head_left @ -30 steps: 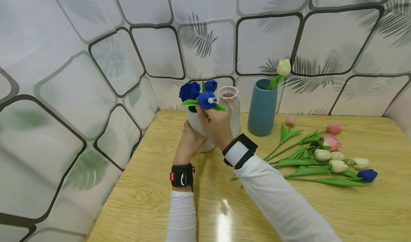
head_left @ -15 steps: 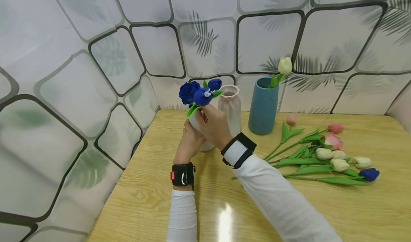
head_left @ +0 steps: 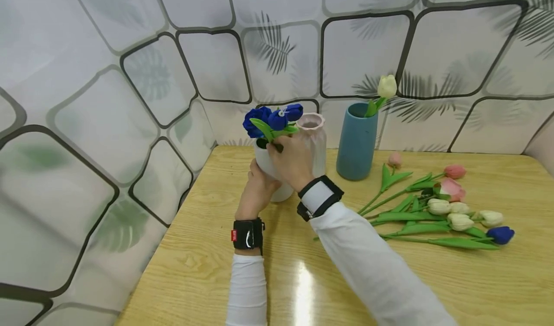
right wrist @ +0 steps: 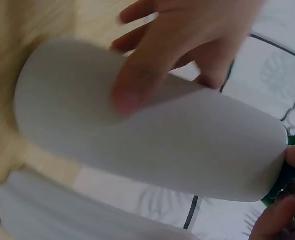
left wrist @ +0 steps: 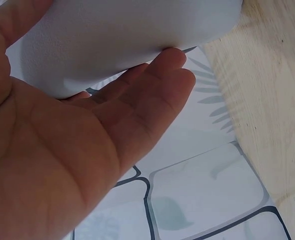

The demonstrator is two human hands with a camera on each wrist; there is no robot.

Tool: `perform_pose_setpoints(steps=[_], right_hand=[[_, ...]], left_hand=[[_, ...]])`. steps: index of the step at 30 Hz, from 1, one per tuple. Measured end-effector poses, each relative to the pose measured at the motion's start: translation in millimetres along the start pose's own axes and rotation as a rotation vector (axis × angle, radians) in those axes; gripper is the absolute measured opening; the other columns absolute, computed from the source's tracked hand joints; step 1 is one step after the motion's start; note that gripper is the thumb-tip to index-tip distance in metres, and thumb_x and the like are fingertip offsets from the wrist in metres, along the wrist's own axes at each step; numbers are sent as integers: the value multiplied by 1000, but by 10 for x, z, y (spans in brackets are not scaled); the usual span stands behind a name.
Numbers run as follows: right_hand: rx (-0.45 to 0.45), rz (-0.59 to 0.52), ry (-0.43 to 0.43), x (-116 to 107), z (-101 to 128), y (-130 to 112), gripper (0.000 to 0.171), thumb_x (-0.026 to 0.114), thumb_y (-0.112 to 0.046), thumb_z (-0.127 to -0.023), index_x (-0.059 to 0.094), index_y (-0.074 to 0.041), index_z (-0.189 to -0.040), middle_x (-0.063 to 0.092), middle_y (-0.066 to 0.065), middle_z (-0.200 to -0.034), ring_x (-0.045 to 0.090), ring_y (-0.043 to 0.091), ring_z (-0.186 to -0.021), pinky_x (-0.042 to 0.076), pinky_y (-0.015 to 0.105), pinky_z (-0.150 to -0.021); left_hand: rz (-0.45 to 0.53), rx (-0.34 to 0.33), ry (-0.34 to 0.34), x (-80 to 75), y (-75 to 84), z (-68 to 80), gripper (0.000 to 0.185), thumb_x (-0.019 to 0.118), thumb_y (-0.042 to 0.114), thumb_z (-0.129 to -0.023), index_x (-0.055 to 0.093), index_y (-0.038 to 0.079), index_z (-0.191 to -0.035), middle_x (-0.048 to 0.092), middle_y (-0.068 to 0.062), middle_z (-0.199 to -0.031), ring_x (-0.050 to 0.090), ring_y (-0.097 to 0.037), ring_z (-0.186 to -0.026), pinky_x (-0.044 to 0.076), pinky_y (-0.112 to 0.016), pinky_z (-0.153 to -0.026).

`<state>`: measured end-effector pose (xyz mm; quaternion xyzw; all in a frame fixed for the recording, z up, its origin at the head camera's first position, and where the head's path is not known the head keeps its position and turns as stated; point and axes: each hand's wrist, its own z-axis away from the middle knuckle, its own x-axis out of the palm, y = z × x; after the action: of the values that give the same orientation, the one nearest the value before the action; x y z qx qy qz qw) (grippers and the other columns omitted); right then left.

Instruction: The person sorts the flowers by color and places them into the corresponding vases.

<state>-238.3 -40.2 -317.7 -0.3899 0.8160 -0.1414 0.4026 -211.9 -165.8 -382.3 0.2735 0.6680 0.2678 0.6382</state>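
Left hand (head_left: 256, 190) grips the white vase (right wrist: 187, 142) round its side; right hand (head_left: 295, 160), just above it, pinches a blue artificial tulip (head_left: 277, 121). Vase judged rigid, breakable: hold mid-body. Tulip judged light, bendable: hold low.

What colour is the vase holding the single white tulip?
That vase is a muted blue; head view shows it best.

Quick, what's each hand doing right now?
Left hand: gripping the white vase.
Right hand: pinching a blue tulip below its bloom.
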Motion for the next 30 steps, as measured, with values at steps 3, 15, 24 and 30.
perform_pose_setpoints(steps=[3, 15, 24, 30], right_hand=[[63, -81, 59, -14, -25, -3, 12, 78, -15, -83, 78, -3, -80, 71, 12, -79, 65, 28, -79, 51, 41, -71], [9, -357, 84, -66, 337, 97, 24, 52, 3, -92, 72, 5, -104, 63, 19, -104, 59, 29, -85, 49, 35, -71], [44, -198, 15, -290, 768, 390, 18, 58, -2, -94, 74, -2, -101, 68, 11, -94, 60, 18, -66, 49, 32, -59], [106, -61, -135, -545, 1009, 645, 15, 61, -6, -94, 74, -5, -101, 70, 8, -90, 53, 13, -58, 45, 30, -53]], left_hand=[[-1, -5, 4, 11, 6, 3, 93, 67, 29, -96, 1, 0, -155, 35, -39, -143, 51, -48, -124, 47, -56, -98], [15, 26, 9, -4, 23, 10, 95, 69, 28, -95, 1, -2, -155, 34, -39, -143, 46, -48, -129, 46, -56, -99], [37, -40, 9, 9, 26, -10, 98, 72, 28, -93, 1, 3, -156, 33, -36, -145, 48, -45, -128, 44, -54, -103], [44, -84, -5, 10, 47, -20, 99, 72, 29, -92, 0, 6, -157, 31, -34, -148, 45, -44, -132, 42, -55, -105]])
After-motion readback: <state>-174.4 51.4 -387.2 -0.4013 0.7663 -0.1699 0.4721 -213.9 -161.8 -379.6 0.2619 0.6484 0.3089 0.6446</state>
